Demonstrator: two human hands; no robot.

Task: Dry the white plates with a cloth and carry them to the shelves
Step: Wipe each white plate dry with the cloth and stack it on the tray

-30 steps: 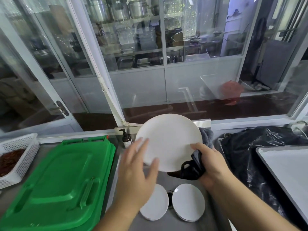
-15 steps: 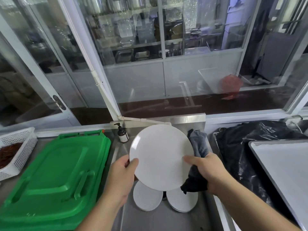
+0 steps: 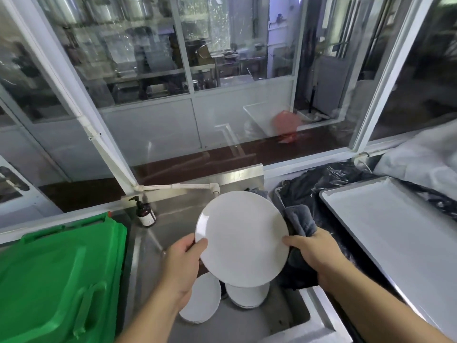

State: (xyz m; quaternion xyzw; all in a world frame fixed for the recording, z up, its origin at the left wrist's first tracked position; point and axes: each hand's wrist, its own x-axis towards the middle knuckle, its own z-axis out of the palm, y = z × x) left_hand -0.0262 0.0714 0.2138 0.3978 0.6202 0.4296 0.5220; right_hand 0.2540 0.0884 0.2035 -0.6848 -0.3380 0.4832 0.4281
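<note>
A white plate [image 3: 241,237] is held up just below the centre of the frame, tilted with its face toward the camera, over a steel sink [image 3: 247,325]. The left hand [image 3: 181,264] grips the plate's lower-left rim, thumb on the face and the fingers hidden behind. The right hand [image 3: 314,253] grasps the opposite rim at centre right, its thumb tip on the plate's edge, and holds a dark grey cloth [image 3: 300,222] bunched against the back of the plate; the cloth sticks up above the hand and hangs below it. The plate sits between the two hands, touching both.

Beneath the raised plate, at lower centre, two stacks of white plates [image 3: 205,303] lie in the sink basin, side by side.

At lower left a green plastic lid [image 3: 59,276] covers the desk. A brown pump bottle [image 3: 146,215] stands beside the sink's back left corner. At right, a grey tray [image 3: 388,233] rests on black plastic sheeting [image 3: 319,181].
</note>
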